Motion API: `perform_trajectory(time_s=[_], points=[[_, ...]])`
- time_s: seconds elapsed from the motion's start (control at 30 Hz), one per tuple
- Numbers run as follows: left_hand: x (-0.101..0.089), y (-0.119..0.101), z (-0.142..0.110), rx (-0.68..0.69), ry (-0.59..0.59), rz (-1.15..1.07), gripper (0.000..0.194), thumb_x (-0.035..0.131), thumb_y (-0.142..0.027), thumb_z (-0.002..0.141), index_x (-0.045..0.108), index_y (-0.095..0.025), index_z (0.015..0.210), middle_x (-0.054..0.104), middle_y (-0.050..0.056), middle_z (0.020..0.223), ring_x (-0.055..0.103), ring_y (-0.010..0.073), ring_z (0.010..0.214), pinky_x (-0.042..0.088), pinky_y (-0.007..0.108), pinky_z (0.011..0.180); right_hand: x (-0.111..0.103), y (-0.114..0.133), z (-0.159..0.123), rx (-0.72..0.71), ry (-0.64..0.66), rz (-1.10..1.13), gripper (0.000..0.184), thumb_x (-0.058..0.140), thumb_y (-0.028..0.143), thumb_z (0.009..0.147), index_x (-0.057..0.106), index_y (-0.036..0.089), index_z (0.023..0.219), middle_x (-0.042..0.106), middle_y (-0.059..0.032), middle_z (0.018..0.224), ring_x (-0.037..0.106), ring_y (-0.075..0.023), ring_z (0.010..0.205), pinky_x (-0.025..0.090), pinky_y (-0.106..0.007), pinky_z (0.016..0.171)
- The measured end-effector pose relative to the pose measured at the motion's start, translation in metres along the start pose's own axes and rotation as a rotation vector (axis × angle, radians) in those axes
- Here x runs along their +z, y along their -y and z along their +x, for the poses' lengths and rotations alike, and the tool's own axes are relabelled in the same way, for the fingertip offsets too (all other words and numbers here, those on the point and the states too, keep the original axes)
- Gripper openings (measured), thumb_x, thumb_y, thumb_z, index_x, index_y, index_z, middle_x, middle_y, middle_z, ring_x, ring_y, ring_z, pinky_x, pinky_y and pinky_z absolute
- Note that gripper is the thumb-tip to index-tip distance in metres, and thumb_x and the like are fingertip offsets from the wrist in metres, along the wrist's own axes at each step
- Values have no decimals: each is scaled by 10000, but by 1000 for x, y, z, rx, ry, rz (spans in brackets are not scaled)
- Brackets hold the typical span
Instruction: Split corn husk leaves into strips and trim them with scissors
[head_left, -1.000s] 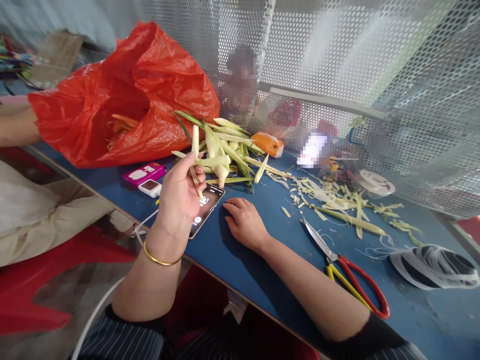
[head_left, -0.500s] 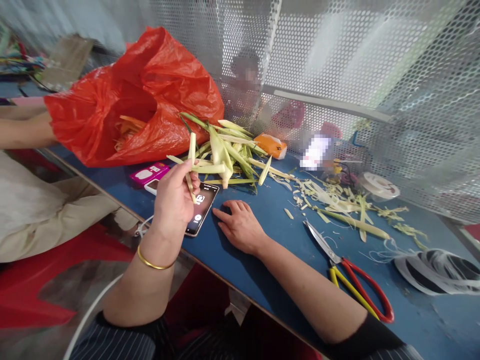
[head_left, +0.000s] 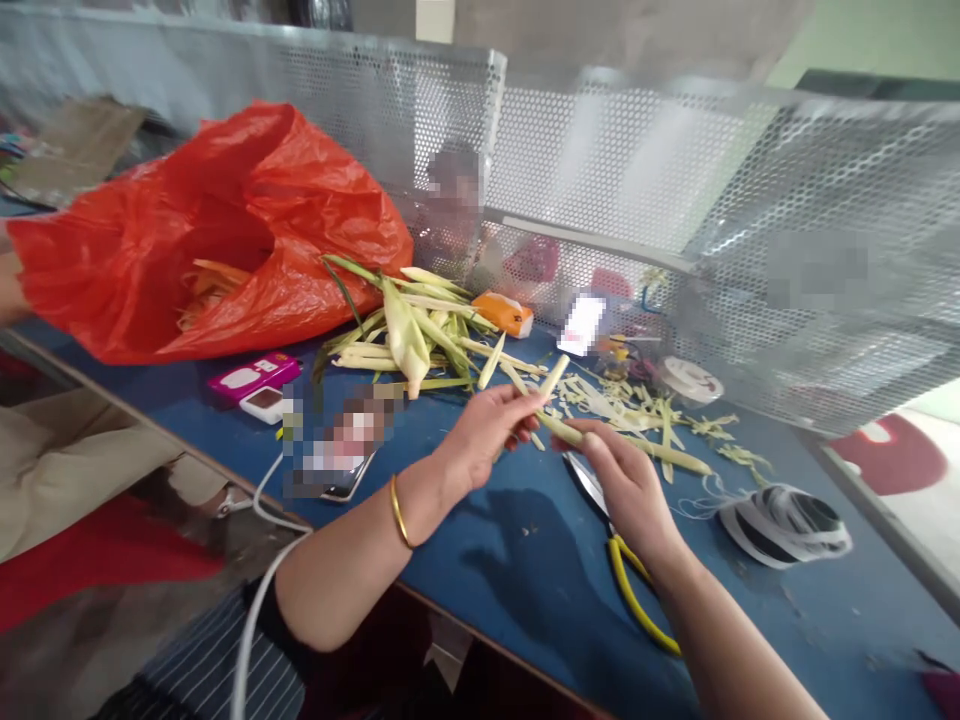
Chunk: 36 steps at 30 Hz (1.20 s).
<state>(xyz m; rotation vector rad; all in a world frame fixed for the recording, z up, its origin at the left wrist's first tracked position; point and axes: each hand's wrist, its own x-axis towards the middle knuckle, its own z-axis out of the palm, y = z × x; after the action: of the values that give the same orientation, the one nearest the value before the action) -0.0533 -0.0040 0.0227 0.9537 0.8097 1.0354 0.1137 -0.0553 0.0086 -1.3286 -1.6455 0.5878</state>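
Right hand (head_left: 626,482) now up from the tabletop (head_left: 555,600), alongside the left hand (head_left: 486,432) on the husk strips (head_left: 561,430).

Husks (head_left: 407,335) and scissors (head_left: 618,562) on blue table (head_left: 457,560)

left forearm (head_left: 352,580): extends from the lower left, upward and to the right. left wrist (head_left: 446,470): nearly in line with the forearm. left hand (head_left: 491,430): thumb extended along the top, fingers curled beneath it in a closed pinch. right forearm (head_left: 724,615): extends from the lower right, upward and to the left. right hand (head_left: 626,480): thumb pressed forward on top, fingers folded below, grip closed. both hands are positioned near each other, fingertips facing inward, the left slightly farther forward.
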Motion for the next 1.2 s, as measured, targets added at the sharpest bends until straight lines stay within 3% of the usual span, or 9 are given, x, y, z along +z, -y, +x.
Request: perform_trajectory(time_s=[0.17, 0.27, 0.47, 0.63, 0.77, 0.87, 1.0, 1.1, 1.2], points=[[38, 26, 16, -179, 153, -1, 328, 731, -427, 733, 559, -150, 694, 537, -35, 586, 455, 51, 480, 285, 201, 470, -19, -13, -11, 95, -32, -168, 354, 498, 483, 921, 626, 202, 746, 577, 25, 562, 522, -131, 530, 390, -237, 540], [39, 38, 22, -242, 201, -19, 445, 740, -554, 680, 578, -142, 735, 545, -29, 595, 450, 60, 487, 281, 215, 474, -21, -26, -13, 113, -35, -173, 358, 474, 461, 931, 600, 208, 711, 521, 37, 523, 473, -124, 502, 355, -230, 514], [33, 50, 24, -87, 179, 210, 386, 781, -458, 651, 575, -139, 720, 494, -55, 529, 413, 60, 467, 257, 218, 445, -12, -39, -18, 72, -11, -227, 351, 460, 422, 948, 592, 207, 704, 549, 22, 583, 498, -130, 570, 347, -235, 558], [31, 49, 26, -85, 126, 183, 326, 762, -398, 671, 566, -139, 699, 492, -55, 533, 403, 53, 461, 265, 211, 444, -9, -35, -22, 53, -37, -183, 372, 493, 420, 938, 579, 197, 653, 519, 24, 568, 473, -123, 563, 340, -244, 560], [26, 44, 25, -157, 176, 195, 350, 785, -409, 640, 576, -141, 723, 489, -59, 524, 385, 47, 439, 239, 212, 430, -20, -34, -18, 138, -79, 6, 411, 516, 501, 905, 646, 188, 673, 560, -4, 626, 508, -149, 621, 381, -268, 591], [24, 40, 20, -230, 308, 217, 397, 816, -430, 600, 588, -147, 760, 487, -67, 529, 370, 43, 432, 203, 213, 422, -26, -35, -12, 312, -160, 303, 394, 611, 565, 822, 711, 185, 799, 575, -9, 669, 517, -151, 630, 412, -272, 600], [28, 38, 13, -288, 492, 273, 445, 803, -507, 607, 598, -143, 760, 507, -51, 558, 363, 44, 444, 179, 221, 419, -25, -35, -9, 422, -124, 608, 318, 769, 487, 705, 702, 184, 770, 460, 46, 524, 423, -103, 525, 383, -239, 548], [31, 41, 10, -292, 506, 294, 463, 690, -595, 706, 614, -147, 792, 511, -43, 575, 341, 46, 437, 159, 230, 418, -21, -35, -10, 436, -136, 699, 289, 793, 444, 691, 696, 180, 755, 490, 44, 531, 447, -96, 529, 376, -223, 534], [32, 43, 9, -287, 480, 312, 388, 663, -532, 745, 637, -148, 795, 443, -64, 541, 300, 47, 437, 150, 235, 427, -20, -35, -12, 478, -149, 703, 293, 797, 443, 684, 688, 173, 717, 527, 30, 518, 464, -96, 505, 352, -220, 497]])
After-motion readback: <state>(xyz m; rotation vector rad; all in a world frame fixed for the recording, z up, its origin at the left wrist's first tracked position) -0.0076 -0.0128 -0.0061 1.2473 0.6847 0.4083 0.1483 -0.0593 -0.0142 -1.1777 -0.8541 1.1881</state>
